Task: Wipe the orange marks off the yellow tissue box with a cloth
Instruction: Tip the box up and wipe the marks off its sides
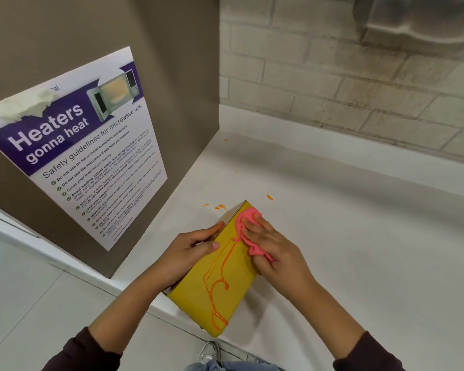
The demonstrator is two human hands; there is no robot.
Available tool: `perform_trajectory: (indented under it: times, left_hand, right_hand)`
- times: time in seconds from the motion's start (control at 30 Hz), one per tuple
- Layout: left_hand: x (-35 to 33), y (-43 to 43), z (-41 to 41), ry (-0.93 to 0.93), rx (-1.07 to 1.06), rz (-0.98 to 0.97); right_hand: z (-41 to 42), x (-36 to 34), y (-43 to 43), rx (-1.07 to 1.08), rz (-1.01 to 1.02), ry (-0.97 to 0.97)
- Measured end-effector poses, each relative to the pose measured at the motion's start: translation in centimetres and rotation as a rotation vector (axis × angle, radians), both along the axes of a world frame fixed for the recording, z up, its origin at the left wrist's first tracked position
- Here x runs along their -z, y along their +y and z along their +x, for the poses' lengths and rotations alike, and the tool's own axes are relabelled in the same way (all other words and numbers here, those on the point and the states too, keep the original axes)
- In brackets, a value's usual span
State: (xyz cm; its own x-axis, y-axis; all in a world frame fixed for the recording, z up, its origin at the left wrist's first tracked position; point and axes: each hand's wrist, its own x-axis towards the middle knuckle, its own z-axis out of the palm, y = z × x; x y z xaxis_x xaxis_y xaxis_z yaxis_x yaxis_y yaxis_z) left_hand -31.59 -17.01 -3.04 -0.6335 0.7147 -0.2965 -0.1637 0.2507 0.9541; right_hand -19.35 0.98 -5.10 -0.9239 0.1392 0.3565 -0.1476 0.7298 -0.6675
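The box [233, 266] sits at the counter [346, 236] edge, left hand [192, 250] clasping its side. Right hand [272, 246] presses the cloth [245, 219] flat-fingered on the far end. Long orange marks [221, 274] cover the top; wiping looks barely begun.

Bright, even diffuse light, faint soft shadows on the white counter [359, 236], wide-angle bending toward the edges, poster [73, 145] sharp, top-right metal fixture [426, 22] blurred.

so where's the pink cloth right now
Head view, lower centre: the pink cloth lies under the right hand at the far end of the yellow tissue box, just right of the left hand holding that box.
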Motion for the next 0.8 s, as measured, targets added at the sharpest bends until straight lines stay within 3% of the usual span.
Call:
perform_trajectory:
  times: [0.13,0.37,0.53,0.6,0.8]
  left_hand:
    - [0.0,0.2,0.0,-0.004,-0.021,0.019]
    - [-0.1,0.4,-0.4,-0.003,-0.036,0.010]
    - [0.2,0.6,0.0,0.008,-0.062,0.022]
    - [0.3,0.6,0.0,0.018,-0.072,0.018]
    - [0.3,1.0,-0.2,0.063,-0.065,-0.002]
  right_hand:
    - [-1.5,-0.5,-1.1,0.152,-0.044,-0.040]
    - [-0.3,0.0,0.5,-0.132,0.160,0.062]
    - [-1.3,-0.6,1.5,0.073,-0.057,-0.040]
    - [-1.9,-1.0,0.3,0.100,-0.036,-0.029]
    - [-0.3,0.2,0.5,-0.169,0.067,0.062]
